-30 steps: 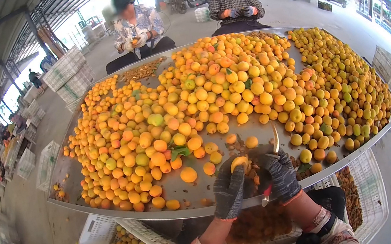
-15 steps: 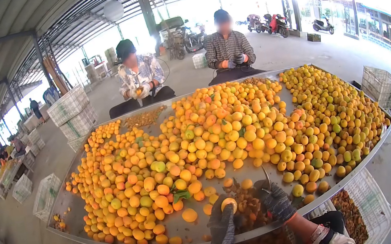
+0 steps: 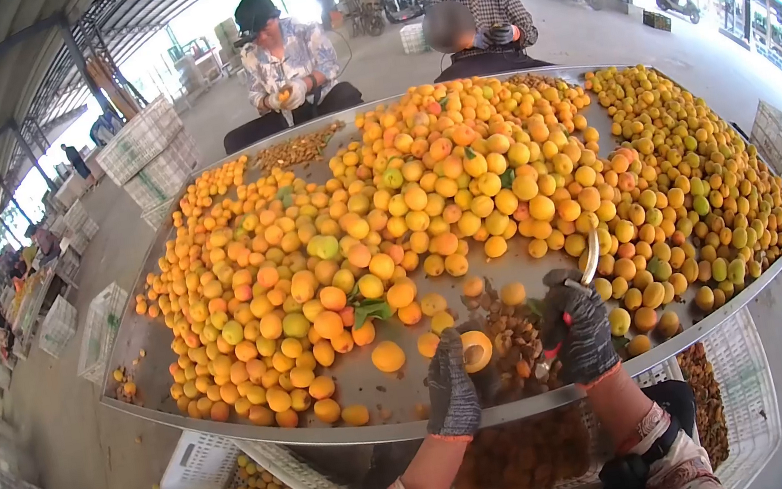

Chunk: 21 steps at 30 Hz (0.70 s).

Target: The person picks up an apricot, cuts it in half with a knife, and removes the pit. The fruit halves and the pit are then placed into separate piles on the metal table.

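My left hand (image 3: 452, 392), in a dark grey knit glove, is closed on a cut apricot (image 3: 477, 351) whose open face shows a hollow centre. To its right my gloved right hand (image 3: 582, 335) is wrapped round a curved knife (image 3: 593, 253), its pale blade pointing up and a bit of red showing at the fist. Between the hands lies a heap of brown apricot pits (image 3: 517, 327) on the metal table (image 3: 369, 369). A large pile of orange and yellow apricots (image 3: 312, 256) spreads beyond both hands, with a green leaf (image 3: 374, 312) near the front.
Greener apricots (image 3: 696, 189) cover the table's right side. Below its front edge stand a white crate (image 3: 188, 477) of apricots and another crate (image 3: 747, 394) with brown pits. Two people (image 3: 288, 62) sit across the table, and stacked crates (image 3: 144, 145) stand at left.
The view has tilted down. The apricot in my left hand now shows its cut face. The knife blade in my right hand has swung upright and tilts to the right.
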### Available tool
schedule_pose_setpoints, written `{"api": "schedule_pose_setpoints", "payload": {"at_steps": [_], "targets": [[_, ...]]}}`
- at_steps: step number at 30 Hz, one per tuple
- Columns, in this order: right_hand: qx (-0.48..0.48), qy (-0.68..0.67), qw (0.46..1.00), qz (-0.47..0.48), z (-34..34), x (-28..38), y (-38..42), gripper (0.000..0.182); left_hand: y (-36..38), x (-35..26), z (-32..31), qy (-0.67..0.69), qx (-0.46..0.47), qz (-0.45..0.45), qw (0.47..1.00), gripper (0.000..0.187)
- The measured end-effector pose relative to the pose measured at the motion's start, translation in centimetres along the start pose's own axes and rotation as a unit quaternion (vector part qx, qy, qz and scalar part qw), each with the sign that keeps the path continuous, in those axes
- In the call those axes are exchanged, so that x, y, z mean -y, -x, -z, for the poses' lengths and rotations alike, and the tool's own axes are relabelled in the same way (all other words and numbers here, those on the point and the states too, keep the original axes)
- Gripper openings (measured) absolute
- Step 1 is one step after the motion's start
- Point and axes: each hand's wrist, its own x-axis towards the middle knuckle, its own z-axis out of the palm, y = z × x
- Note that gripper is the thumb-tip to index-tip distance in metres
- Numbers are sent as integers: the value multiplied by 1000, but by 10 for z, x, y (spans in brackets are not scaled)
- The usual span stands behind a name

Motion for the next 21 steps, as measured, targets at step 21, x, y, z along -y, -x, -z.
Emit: {"api": "schedule_pose_setpoints", "payload": {"at_steps": [21], "targets": [[92,-84,986,113,-63,23,28,36,-1,13,13,-388,23,-253,886,35]]}}
